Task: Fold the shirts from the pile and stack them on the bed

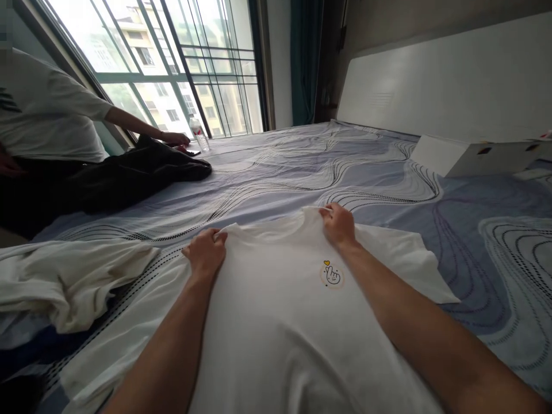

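A white T-shirt [267,299] lies spread over the bed in front of me, its neckline facing away. A small finger-heart print with a yellow heart sits on its chest, right of the middle. My left hand [205,252] is closed on the shirt's left shoulder, pinching the cloth near the collar. On the other side of the neckline, my right hand [338,225] grips the right shoulder in the same way. The right sleeve fans out flat beyond my forearm. Folds run through the lower part of the shirt, and its bottom edge is out of view.
The bed's patterned sheet [276,164] stretches to the window. At left lies a heap of cream clothing [73,276]. Another person [47,109] sits at the far left, a hand near a plastic bottle [199,135]. A white box [466,158] stands by the headboard [448,80].
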`<state>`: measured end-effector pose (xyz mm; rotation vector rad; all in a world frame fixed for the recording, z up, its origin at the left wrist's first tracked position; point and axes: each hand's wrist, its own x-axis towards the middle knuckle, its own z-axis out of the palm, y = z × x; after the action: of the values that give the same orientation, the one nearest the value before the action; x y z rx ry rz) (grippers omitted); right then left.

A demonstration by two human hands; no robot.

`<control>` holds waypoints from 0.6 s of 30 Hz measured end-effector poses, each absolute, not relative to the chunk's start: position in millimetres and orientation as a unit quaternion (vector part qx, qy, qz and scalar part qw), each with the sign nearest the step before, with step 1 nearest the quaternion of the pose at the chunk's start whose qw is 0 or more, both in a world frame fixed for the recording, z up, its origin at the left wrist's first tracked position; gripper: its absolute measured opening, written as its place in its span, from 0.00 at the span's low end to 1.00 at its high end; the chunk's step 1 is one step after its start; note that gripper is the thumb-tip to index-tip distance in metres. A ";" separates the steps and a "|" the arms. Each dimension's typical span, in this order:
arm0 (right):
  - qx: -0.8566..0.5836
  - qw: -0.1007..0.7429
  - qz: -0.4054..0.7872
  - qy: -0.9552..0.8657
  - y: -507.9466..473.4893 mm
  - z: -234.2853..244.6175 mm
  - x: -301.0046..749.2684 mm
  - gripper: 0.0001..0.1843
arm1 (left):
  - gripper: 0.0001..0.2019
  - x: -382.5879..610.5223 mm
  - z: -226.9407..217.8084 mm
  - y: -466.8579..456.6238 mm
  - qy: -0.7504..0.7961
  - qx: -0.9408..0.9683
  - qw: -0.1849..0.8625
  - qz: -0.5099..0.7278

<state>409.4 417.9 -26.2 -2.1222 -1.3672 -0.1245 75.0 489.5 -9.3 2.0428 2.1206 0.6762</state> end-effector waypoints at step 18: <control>-0.755 0.144 0.069 -0.636 399.8 -29.7 267.8 0.40 | 0.29 126.0 -22.6 441.7 0.470 0.880 0.030 0.055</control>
<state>267.8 399.8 -29.7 -2.1757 -1.8348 0.2004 126.0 441.7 -22.6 2.7150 1.4497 0.1710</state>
